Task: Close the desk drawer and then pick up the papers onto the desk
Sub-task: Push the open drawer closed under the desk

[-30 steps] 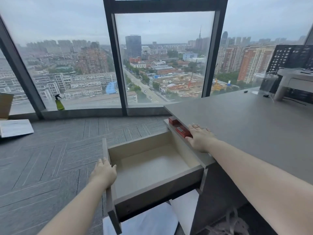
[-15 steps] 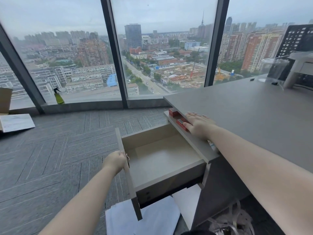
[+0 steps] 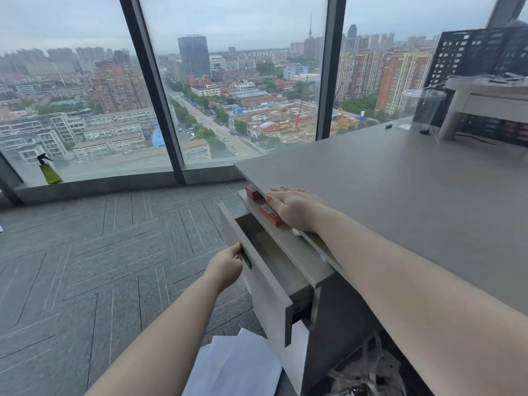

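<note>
Left hand (image 3: pixel 227 265) grips the drawer (image 3: pixel 264 277) front's handle, drawer narrowly ajar; right hand (image 3: pixel 294 205) flat on desk (image 3: pixel 400 190) edge.

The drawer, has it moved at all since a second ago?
Yes. The drawer has slid in toward the desk: far less of its inside shows now, though a gap remains. The left hand is on its front.

desk (image 3: pixel 400 195) – grey | drawer (image 3: pixel 257 281) – pale beige | papers (image 3: pixel 237 364) white | carpet (image 3: pixel 100 252) grey, herringbone | boxes (image 3: pixel 271 215) red
</note>
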Demonstrator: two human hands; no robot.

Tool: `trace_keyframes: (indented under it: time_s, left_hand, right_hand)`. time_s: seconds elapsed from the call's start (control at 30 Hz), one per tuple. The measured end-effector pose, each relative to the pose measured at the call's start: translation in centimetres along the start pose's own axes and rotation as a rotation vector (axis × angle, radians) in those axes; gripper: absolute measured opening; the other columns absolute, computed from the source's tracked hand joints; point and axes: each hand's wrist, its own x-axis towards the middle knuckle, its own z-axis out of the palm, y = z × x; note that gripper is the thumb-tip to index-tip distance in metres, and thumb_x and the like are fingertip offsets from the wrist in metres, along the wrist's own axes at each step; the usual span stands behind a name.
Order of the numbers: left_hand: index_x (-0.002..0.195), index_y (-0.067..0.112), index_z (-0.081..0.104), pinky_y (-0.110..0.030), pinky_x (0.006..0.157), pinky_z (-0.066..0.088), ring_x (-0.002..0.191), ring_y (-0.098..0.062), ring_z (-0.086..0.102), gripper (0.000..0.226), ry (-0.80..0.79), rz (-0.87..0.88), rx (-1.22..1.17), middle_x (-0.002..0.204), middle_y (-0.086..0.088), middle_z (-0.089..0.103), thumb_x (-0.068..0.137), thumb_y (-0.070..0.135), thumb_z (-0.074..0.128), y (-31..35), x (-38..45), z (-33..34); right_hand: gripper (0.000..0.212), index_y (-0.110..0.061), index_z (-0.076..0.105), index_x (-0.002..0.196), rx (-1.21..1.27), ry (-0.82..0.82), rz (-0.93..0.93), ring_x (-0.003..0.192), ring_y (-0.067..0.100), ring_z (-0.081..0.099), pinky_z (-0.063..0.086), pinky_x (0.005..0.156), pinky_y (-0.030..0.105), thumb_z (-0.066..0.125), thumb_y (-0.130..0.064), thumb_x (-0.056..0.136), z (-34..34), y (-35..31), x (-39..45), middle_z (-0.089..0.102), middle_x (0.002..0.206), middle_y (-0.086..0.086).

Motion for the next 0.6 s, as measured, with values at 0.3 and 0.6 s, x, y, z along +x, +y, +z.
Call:
trace_keyframes:
  time_s: [0.3,0.6]
  left_hand:
    - [0.143,0.032,0.036,-0.033,0.106,0.041,0.132,-0.026,0.044,0.072,-0.049,0.030,-0.056,0.152,0.001,0.038,0.081,-0.004,0.029,2.2,2.9,2.9]
    - [0.138,0.025,0.046,-0.027,0.105,0.036,0.134,-0.021,0.044,0.055,0.046,0.106,0.096,0.144,0.000,0.050,0.088,0.004,0.051,1.1,4.0,2.6]
  right_hand:
    - [0.054,-0.027,0.024,0.151,0.000,0.007,-0.036,0.149,0.006,0.010,0.003,0.120,0.032,0.015,-0.043,0.100,0.3,0.9,1.9,0.017,0.161,-0.012]
    - [0.053,-0.026,0.026,0.150,-0.029,0.011,-0.057,0.150,0.008,0.009,0.004,0.120,0.034,0.016,-0.041,0.101,0.3,0.8,2.0,0.017,0.161,-0.010]
